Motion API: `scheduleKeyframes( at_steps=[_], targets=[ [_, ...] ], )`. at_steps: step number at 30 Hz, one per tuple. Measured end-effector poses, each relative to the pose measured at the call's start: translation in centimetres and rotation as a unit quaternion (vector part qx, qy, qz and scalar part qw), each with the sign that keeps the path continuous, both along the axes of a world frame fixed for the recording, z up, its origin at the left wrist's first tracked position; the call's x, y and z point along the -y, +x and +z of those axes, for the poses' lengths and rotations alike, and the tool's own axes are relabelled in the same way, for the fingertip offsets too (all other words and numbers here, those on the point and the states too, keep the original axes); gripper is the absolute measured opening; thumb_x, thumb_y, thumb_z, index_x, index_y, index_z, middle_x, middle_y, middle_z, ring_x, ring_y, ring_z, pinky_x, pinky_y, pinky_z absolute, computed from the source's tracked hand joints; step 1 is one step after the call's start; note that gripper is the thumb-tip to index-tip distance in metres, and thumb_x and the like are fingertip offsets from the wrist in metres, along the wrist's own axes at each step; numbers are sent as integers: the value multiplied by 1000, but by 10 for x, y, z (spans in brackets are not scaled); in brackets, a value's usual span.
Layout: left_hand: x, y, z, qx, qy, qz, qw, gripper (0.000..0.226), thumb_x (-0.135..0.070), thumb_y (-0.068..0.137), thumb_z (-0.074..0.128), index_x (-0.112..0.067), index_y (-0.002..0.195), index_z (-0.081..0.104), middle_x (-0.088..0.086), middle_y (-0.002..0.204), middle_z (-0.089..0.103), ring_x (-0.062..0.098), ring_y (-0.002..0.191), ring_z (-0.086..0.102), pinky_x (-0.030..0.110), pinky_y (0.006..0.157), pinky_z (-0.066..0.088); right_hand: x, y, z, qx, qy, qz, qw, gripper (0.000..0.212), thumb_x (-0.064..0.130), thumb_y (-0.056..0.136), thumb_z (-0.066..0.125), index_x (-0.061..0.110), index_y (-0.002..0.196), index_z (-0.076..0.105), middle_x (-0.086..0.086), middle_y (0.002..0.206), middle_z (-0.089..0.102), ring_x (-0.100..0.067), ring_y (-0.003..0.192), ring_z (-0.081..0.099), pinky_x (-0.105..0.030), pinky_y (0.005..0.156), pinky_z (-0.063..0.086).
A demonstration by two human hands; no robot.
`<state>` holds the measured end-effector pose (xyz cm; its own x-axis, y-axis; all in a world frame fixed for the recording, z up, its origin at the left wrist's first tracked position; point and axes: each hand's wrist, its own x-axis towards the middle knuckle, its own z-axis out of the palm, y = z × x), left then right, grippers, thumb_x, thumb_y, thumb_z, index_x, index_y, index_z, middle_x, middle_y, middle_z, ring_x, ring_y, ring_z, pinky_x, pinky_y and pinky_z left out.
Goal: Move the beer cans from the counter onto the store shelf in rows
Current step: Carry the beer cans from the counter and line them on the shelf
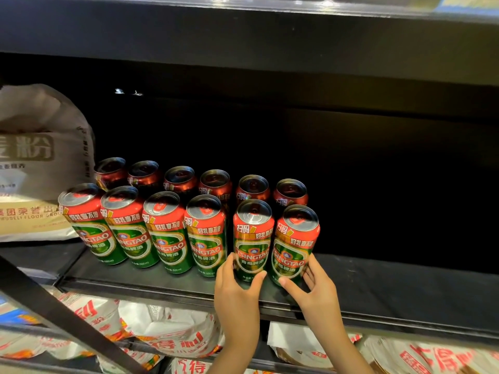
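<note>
Twelve Tsingtao beer cans stand on the black store shelf [378, 287] in two rows of six, each tall and slim with a green body, a red upper band printed with white Chinese characters, and a silver lid with a red pull tab. The back row [199, 182] sits in shadow; the front row [151, 228] is lit, labels facing outward. All stand upright, long axes vertical, lids up, though the wide lens makes them seem to lean. The left hand [237, 287] wraps the fifth front can [252, 238] low down, thumb across its front and fingers curled behind its left side. The right hand [313, 287] grips the sixth front can [294, 244] likewise, thumb on the label, fingers on its right side. Flour sacks [40, 157] rest at the left.
</note>
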<state>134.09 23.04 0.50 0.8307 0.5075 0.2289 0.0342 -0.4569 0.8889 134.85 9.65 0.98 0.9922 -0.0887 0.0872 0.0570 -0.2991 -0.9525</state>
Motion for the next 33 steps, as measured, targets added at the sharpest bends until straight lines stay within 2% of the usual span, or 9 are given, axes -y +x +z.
scheduleKeyframes(
  at_steps=[6,11,14,19,24,30,33],
  targets=[
    [0,-1,1,-7,12,-7,1000,72,-33,69,79,-10,131,50,4,124,58,18,115,54,21,88,40,-4,3,0,8,-4,8,1000,65,19,77,76,25,135,46,14,125,59,2,116,53,-5,90,42],
    [-5,-5,0,-14,19,-33,999,72,-33,75,74,-15,138,43,-1,133,52,13,122,49,18,93,36,-2,3,1,14,-1,16,1000,65,17,78,75,25,136,45,15,125,59,6,116,52,-1,88,39],
    [-6,-6,-1,-9,5,-31,999,70,-28,74,76,-16,136,45,-2,132,54,14,119,51,20,93,38,-2,3,0,15,-9,16,1000,68,16,78,75,26,136,43,17,125,57,9,115,51,1,87,37],
    [-5,-5,-1,-1,1,-12,1000,67,-26,71,78,-16,132,50,-2,126,56,15,114,55,25,92,44,-6,4,-4,18,-38,0,999,73,16,74,78,26,137,41,15,125,57,2,117,52,1,85,38],
    [-6,-6,-2,11,27,-9,1000,66,-24,72,78,-12,131,52,0,122,57,13,112,55,19,89,39,-9,3,-5,20,-46,-8,999,74,16,75,77,27,138,40,15,125,56,0,117,52,3,83,37],
    [-6,-8,-1,16,-20,-17,1000,64,-20,73,77,-13,131,50,2,124,58,10,112,52,23,94,41,-9,3,0,5,-54,-2,999,79,15,77,76,34,140,32,29,122,49,16,112,46,4,84,35],
    [-9,-9,-3,32,-12,-32,999,61,-18,74,77,-9,128,52,5,121,59,16,113,54,29,96,44,-9,2,4,-15,-67,9,998,81,15,79,74,38,140,26,34,123,43,22,110,42,4,86,33]
  ],
)
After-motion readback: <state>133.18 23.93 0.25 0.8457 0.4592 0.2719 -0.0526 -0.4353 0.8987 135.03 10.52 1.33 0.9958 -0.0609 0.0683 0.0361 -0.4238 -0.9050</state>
